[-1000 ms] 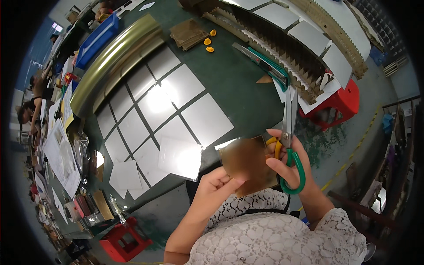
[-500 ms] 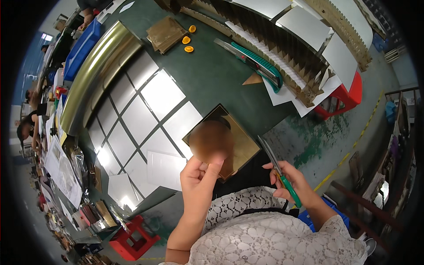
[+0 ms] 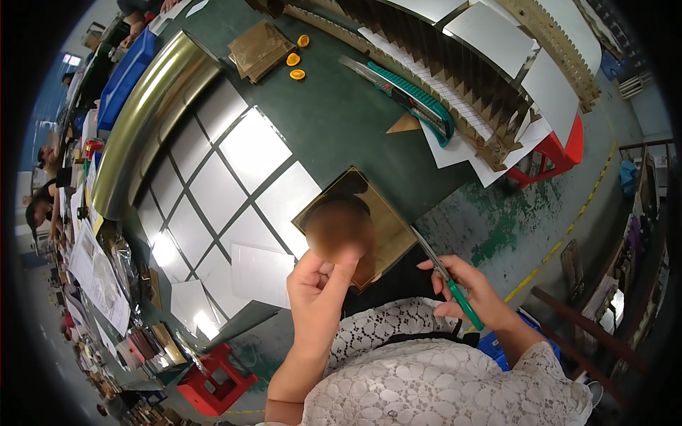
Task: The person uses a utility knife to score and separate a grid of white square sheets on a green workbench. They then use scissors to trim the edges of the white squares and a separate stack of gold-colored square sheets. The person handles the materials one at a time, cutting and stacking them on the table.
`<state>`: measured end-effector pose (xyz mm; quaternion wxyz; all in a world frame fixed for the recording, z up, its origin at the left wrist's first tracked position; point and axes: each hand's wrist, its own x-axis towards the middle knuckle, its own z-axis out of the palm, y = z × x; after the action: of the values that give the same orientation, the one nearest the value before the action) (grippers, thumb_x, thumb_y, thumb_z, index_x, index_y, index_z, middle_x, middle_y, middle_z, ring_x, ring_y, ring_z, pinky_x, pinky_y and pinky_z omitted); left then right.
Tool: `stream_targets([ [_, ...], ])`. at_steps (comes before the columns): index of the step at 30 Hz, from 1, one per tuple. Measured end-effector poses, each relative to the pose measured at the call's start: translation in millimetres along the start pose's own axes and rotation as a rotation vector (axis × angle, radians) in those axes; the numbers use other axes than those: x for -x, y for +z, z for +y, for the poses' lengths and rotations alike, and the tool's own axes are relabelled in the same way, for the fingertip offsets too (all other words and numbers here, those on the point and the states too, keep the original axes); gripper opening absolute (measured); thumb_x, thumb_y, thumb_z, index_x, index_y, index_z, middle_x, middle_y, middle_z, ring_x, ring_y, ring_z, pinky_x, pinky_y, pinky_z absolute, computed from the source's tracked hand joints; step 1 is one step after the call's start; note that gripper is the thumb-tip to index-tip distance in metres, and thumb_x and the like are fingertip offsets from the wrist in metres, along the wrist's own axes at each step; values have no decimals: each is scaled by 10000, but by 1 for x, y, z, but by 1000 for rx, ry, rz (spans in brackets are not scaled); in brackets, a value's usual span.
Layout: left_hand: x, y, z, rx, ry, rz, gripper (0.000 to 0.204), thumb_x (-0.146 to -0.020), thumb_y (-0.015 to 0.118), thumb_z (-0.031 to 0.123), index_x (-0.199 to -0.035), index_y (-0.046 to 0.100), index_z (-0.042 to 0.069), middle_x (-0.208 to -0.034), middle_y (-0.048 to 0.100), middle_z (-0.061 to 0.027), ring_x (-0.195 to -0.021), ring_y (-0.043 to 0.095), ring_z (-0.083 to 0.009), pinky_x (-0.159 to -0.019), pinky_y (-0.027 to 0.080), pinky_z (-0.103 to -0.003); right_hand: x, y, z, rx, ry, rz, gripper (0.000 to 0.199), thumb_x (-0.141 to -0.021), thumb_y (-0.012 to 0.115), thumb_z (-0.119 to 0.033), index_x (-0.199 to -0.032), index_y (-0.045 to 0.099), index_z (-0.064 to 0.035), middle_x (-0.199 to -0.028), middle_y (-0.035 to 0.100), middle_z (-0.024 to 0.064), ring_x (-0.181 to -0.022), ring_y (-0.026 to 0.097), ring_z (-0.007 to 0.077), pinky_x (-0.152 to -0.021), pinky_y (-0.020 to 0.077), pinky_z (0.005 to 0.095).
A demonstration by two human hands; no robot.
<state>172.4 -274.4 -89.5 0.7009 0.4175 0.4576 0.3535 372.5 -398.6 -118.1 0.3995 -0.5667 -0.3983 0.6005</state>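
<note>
My left hand [image 3: 320, 287] pinches the lower edge of a square, gold, mirror-like plate [image 3: 391, 224] between thumb and fingers. The plate is tilted toward me and has a blurred reflection on its surface. In my right hand [image 3: 465, 287] is a slim tool with a green handle [image 3: 463, 307] and a long, pointed metal blade [image 3: 428, 250]. The blade's tip lies at the plate's right corner; whether it touches cannot be told. On the table past the plate are a green utility knife [image 3: 408, 99], a stack of brownish square plates [image 3: 261, 50] and three yellow finger cots [image 3: 297, 74].
Silvery square sheets [image 3: 220, 181] lie in rows on the green table [image 3: 312, 117]. A large gold roll [image 3: 145, 121] stands left of them. Notched racks [image 3: 440, 71] occupy the far right. Red stools [image 3: 558, 153] stand by the table; blue trays [image 3: 128, 78] and other people are at far left.
The tool in my right hand has moved slightly up and left, its tip closer to the plate's right corner. The left hand and plate have barely shifted. The view has drifted a little.
</note>
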Motion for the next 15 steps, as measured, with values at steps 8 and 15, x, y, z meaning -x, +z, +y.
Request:
stream_targets([
  [8,0,3,-2,-9,-16,38,234,-932,619,110,-1121,621,-29,-827,653,8,-695,525,3,-619,387,-150,0,0,-3,18,5,20,666,-699,852,-239,-1258,538,-59,-795,445,-26,-688,423,69,-616,365,219],
  [15,-2,7,-1,-27,-40,43,238,-933,620,110,-1123,620,-32,-776,634,22,-678,518,6,-622,400,-154,0,-3,3,27,-9,45,628,-698,853,-223,-1217,552,-37,-717,411,-32,-649,390,69,-594,346,225],
])
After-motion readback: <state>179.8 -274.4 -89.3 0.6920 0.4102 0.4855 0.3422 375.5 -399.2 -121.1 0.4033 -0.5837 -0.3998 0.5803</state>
